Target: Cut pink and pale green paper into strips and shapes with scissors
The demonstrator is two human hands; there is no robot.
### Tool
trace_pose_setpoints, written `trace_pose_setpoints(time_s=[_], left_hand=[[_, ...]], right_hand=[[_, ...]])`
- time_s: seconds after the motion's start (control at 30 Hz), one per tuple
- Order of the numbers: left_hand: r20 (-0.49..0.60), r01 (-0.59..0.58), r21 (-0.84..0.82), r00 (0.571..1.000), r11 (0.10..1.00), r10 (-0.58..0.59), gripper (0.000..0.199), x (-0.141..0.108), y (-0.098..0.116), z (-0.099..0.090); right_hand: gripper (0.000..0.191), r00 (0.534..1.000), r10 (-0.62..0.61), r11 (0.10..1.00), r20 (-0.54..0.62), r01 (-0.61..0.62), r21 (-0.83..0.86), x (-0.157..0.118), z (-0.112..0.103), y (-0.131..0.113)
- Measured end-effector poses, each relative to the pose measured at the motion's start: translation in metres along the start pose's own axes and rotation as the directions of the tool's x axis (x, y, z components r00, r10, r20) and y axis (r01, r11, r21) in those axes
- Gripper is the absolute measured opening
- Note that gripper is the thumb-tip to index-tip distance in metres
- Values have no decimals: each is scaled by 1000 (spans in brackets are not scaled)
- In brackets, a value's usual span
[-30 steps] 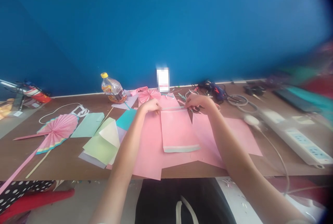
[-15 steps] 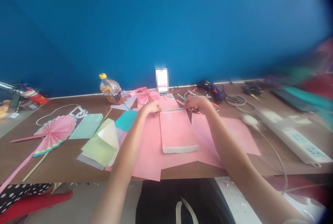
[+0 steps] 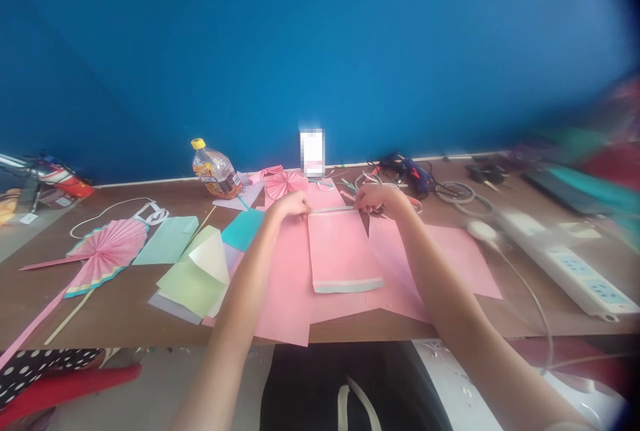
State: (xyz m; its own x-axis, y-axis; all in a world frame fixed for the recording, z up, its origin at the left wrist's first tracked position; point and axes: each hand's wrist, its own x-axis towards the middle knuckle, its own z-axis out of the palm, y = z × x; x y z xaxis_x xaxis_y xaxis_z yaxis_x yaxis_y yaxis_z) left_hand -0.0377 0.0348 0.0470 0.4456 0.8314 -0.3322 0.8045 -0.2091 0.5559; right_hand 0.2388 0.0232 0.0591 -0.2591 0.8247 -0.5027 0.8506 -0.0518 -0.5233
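A pink paper sheet (image 3: 344, 249) with pale strips along its near and far edges lies on larger pink sheets (image 3: 285, 297). My left hand (image 3: 293, 205) is closed in a pinch at its far left corner. At the far right corner my right hand (image 3: 375, 197) is also closed, with its fingers curled on the edge. The pale strip at the far edge runs between the two hands. Fingertips are partly hidden, so the exact grip is unclear. Just beyond my left hand sits a pleated pink paper fan (image 3: 286, 184).
On the left are a larger pleated fan (image 3: 113, 247), green paper (image 3: 193, 284) and a mint sheet (image 3: 165, 241). A plastic bottle (image 3: 216, 171) with a yellow cap stands near the blue wall. To the right lie cables (image 3: 455, 192) and a white power strip (image 3: 565, 264).
Almost nothing differs. Both hands stay at the sheet's far corners, and the whole view has shifted very slightly.
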Motion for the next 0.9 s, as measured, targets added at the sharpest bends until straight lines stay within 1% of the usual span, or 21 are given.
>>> trace_pose_setpoints(time_s=[0.17, 0.33, 0.5, 0.6, 0.7, 0.9], left_hand=[[-11, 18, 32, 1000, 999, -17, 6, 0, 2, 2], [-23, 33, 3, 999, 999, -33, 5, 1, 1, 4], [0, 40, -35, 999, 999, -40, 5, 5, -4, 6], [8, 24, -66, 1000, 998, -23, 5, 10, -9, 8], [44, 36, -113, 999, 993, -31, 8, 13, -14, 10], [83, 9, -243, 997, 970, 11, 11, 10, -17, 9]], right_hand=[[16, 1000, 6, 1000, 23, -5, -27, 0, 0, -2], [17, 999, 28, 998, 15, -27, -49, -2, 1, -5], [17, 999, 41, 998, -9, -42, -45, -8, 2, -9], [18, 999, 50, 997, -11, -50, -56, -9, 2, -11], [17, 998, 61, 996, -9, -61, -66, -11, 2, -13], [13, 998, 62, 996, -1, -62, -69, -10, 1, -13]])
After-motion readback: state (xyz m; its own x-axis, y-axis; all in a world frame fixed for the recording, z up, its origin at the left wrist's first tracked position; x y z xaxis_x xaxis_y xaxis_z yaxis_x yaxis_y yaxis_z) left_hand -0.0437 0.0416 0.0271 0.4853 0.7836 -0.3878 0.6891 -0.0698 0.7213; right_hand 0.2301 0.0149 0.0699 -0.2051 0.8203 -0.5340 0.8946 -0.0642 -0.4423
